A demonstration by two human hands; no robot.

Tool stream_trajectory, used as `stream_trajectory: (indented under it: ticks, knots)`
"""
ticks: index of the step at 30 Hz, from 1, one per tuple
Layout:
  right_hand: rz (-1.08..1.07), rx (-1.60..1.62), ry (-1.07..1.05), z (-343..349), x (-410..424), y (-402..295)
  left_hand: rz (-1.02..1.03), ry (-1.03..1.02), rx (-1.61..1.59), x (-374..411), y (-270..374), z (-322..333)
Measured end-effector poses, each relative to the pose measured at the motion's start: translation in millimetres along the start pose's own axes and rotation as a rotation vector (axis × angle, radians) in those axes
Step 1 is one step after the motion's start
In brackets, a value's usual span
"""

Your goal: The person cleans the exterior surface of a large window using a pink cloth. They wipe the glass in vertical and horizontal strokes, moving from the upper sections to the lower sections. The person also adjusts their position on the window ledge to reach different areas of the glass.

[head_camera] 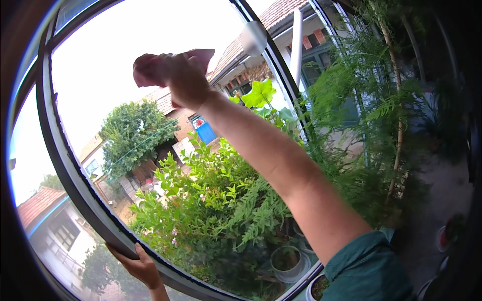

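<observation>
My right arm, in a green sleeve (pixel 369 267), stretches up across a large window. In my right hand (pixel 188 82) is a bunched dark-red cloth (pixel 146 71), one corner of it sticking out to the right. The cloth is in front of the upper part of the pane; whether it touches the glass cannot be told. Low on the left, my left hand (pixel 141 267) grips the dark edge of the window frame (pixel 75 165), thumb on the near side and the other fingers partly hidden behind it.
Feathery potted greenery (pixel 339 98) crowds the right side. Leafy flowering shrubs (pixel 203 188) grow below my right arm, with a plant pot (pixel 286 259) at their foot. A second pot (pixel 318 288) stands near my sleeve. Beyond are a tree (pixel 131 131), a blue door (pixel 205 131) and tiled roofs.
</observation>
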State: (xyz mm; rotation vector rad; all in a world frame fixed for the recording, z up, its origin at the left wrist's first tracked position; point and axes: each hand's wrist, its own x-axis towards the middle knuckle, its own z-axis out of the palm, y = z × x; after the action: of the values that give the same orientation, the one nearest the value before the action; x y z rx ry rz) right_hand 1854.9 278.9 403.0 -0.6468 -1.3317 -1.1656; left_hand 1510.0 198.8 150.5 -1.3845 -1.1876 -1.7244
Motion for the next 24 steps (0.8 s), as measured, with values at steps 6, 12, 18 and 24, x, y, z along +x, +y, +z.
stream_trajectory:
  ticks: [6, 12, 18, 24]
  knots:
    - [0.125, 0.282, 0.224, -25, -29, 138, -0.036, -0.004, -0.059, 0, 3, 6]
    - [0.031, -0.113, 0.379, -78, -58, 151, -0.026, 0.031, 0.028, -1, -4, 2]
    - [0.503, -0.378, 0.265, -32, -44, 140, -0.011, 0.006, -0.037, 0, 12, 6]
    - [0.294, 0.019, 0.298, -1, -9, 5, -0.038, 0.009, -0.068, 1, 14, 2]
